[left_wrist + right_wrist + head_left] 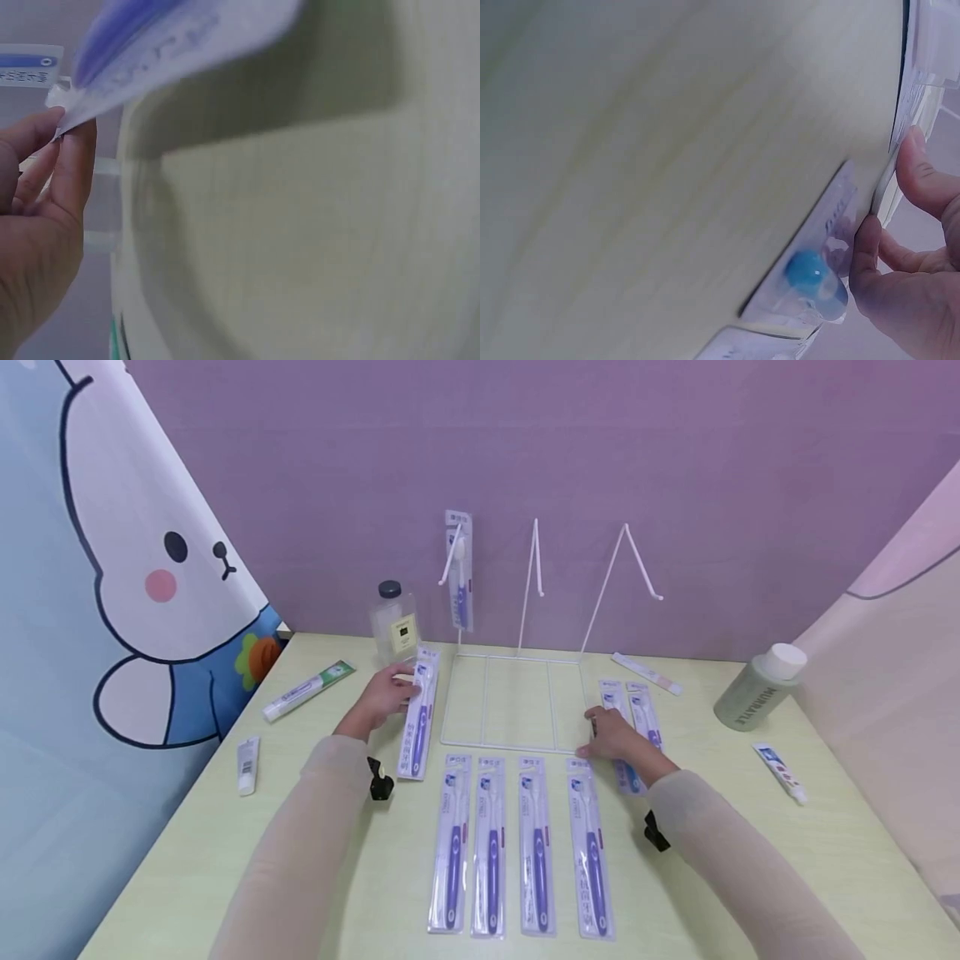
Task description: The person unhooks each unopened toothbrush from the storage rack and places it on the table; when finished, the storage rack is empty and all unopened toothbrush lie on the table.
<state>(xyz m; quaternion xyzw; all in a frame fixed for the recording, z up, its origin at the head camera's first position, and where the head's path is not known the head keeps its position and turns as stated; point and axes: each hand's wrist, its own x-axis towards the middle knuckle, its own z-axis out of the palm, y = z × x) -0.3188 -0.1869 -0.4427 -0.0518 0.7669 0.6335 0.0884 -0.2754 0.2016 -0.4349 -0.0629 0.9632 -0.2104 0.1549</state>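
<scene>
My left hand (pixel 388 695) pinches the edge of a packaged toothbrush (pixel 418 718), purple-handled in a clear blister with a white card. The left wrist view shows thumb and fingers on the pack (pixel 187 52), which is raised above the tabletop. At the front right corner of a white wire display rack (pixel 517 748), my right hand (pixel 618 739) grips the base wire between thumb and fingers. One packaged toothbrush (pixel 461 577) hangs from the rack's left hook. In front of the rack lies a row of several more packs (pixel 492 847). Two packs (pixel 645 714) lie beside my right hand, one partly hidden by it.
A clear bottle with a black cap (pixel 396 631) stands behind my left hand. Toothpaste tubes (pixel 309 690) and a small tube (pixel 247 766) lie at left. At right are a green-grey bottle (pixel 757 689), a small tube (pixel 782 772) and a slim tube (pixel 647 673).
</scene>
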